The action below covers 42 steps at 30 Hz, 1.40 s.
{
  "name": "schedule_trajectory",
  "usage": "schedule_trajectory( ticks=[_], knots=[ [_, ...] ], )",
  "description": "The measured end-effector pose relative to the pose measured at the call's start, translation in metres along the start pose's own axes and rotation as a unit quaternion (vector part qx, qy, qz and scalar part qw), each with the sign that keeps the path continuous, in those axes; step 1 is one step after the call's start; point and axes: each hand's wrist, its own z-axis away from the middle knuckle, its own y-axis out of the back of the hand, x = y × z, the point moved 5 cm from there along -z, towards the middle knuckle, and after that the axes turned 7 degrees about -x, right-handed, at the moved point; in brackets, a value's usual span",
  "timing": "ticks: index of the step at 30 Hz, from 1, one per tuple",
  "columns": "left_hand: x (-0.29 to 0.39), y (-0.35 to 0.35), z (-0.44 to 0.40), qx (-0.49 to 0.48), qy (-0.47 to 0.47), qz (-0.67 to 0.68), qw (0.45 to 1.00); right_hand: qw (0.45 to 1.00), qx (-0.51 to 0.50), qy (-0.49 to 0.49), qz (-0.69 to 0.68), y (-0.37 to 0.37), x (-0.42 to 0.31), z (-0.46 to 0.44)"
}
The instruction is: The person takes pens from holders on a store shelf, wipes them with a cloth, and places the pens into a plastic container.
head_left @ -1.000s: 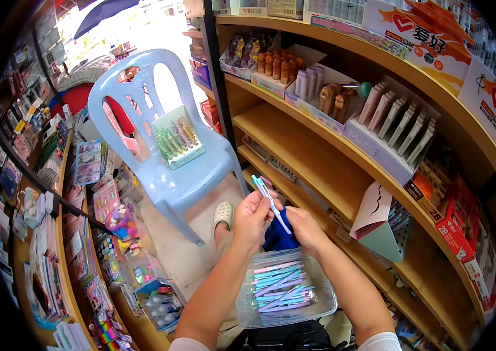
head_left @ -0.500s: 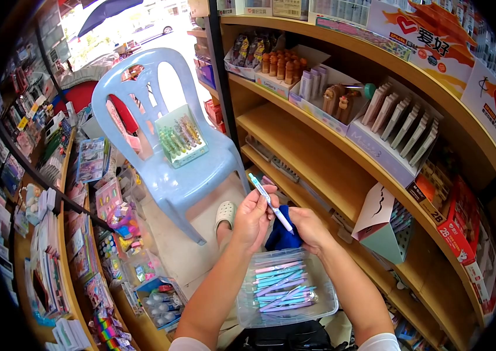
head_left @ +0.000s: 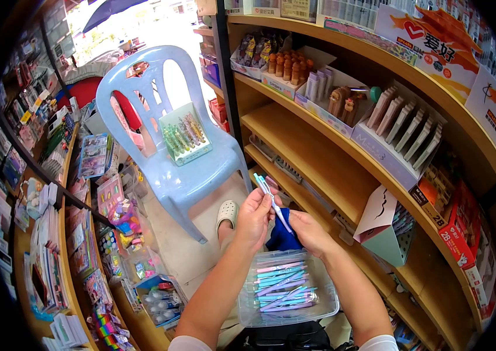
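My left hand is closed around slim pens, whose light blue and pink-purple ends stick up past the fingers. A white barrel slants down from there toward my right hand. That hand grips a dark blue cloth, which lies against the pen's lower end. Below both hands is a clear plastic tub, with several pastel pens in pink, turquoise and lilac lying loosely in it. My fingers partly hide the held pens, so their exact number is unclear.
A light blue plastic chair bears a display box of pens. Curved wooden shelves at right hold boxed stationery and a tilted pale green box. Crowded shelves of goods line the left side. A foot in a clog rests on the floor.
The held pen has turned steeper, and its blue end shows beside a pink-purple one. My right hand and the cloth have shifted slightly along the pen. The camera view has moved a little.
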Motion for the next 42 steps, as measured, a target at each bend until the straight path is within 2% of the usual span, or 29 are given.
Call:
schedule_trajectory(
  ticks=[7,10,11,13,17,20,29,35,38,42],
  knots=[
    [0.009,0.021,0.004,0.129,-0.052,0.011,0.990,0.991,-0.033,0.037,0.123,-0.008,-0.003,-0.003],
    [0.013,0.039,0.002,0.176,-0.089,0.085,0.977,0.980,-0.065,0.032,0.186,-0.009,-0.005,0.000],
    [0.013,0.043,0.002,0.189,-0.096,0.111,0.971,0.987,-0.031,0.031,0.155,-0.007,-0.006,0.000],
    [0.010,0.041,0.001,0.181,-0.082,0.105,0.974,0.995,0.038,0.030,0.089,-0.002,-0.004,0.001],
    [0.009,0.029,0.002,0.167,-0.061,0.092,0.980,0.994,0.098,0.043,-0.023,0.017,0.003,-0.006],
    [0.009,0.026,0.001,0.158,-0.051,0.075,0.983,0.994,0.090,0.028,-0.047,0.011,-0.002,-0.003],
    [0.008,0.017,0.002,0.153,-0.042,0.012,0.987,0.998,0.065,0.011,0.017,0.000,-0.009,0.001],
    [0.009,0.014,0.002,0.151,-0.047,-0.006,0.987,0.996,0.049,0.024,0.071,-0.012,-0.019,0.005],
    [0.009,0.015,0.002,0.150,-0.050,-0.019,0.987,0.983,0.038,0.068,0.169,-0.013,-0.020,0.005],
    [0.008,0.010,0.004,0.150,-0.048,-0.056,0.986,0.913,0.052,0.150,0.376,-0.021,-0.025,0.005]
  ],
)
